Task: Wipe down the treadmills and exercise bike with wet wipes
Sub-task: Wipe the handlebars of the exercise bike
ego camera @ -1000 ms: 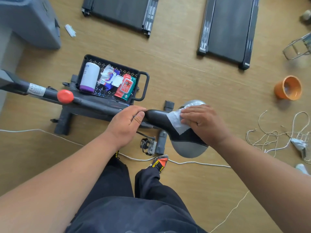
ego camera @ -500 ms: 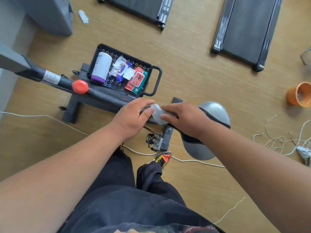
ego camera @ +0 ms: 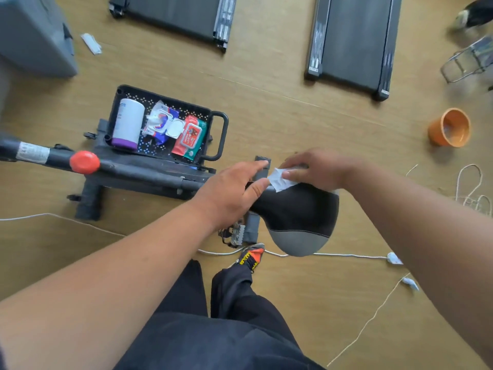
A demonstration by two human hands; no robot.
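Head view, looking down at the bike [ego camera: 149,172] on a wood floor [ego camera: 280,108]. Left hand [ego camera: 229,193] grips the nose of the saddle [ego camera: 296,212], thumb on the near side, fingers curled over the far side. Right hand [ego camera: 317,168] presses a white wipe [ego camera: 280,180] flat against the saddle's far front edge, fingers fairly straight, wipe pinned under the fingertips, one corner sticking out toward the left hand. The two hands are near each other, not touching. Saddle is black with a grey rear section. Red knob [ego camera: 84,162] sits on the frame tube to the left. Beyond the frame, a black basket [ego camera: 221,134] holds a white canister [ego camera: 127,126] with a purple end, an open wipe pack [ego camera: 162,125] (lid flipped, tissue poking out) and a red-green pack [ego camera: 190,138], side by side. Two treadmills [ego camera: 352,41] lie flat at the top, well apart from the bike. Orange pot [ego camera: 449,126] on its side to the right. White cord [ego camera: 346,255] runs across the floor under the saddle; more loose cord is piled at the right edge. One shoe [ego camera: 250,256] shows below the pedal [ego camera: 236,233]; dark trousers fill the bottom.
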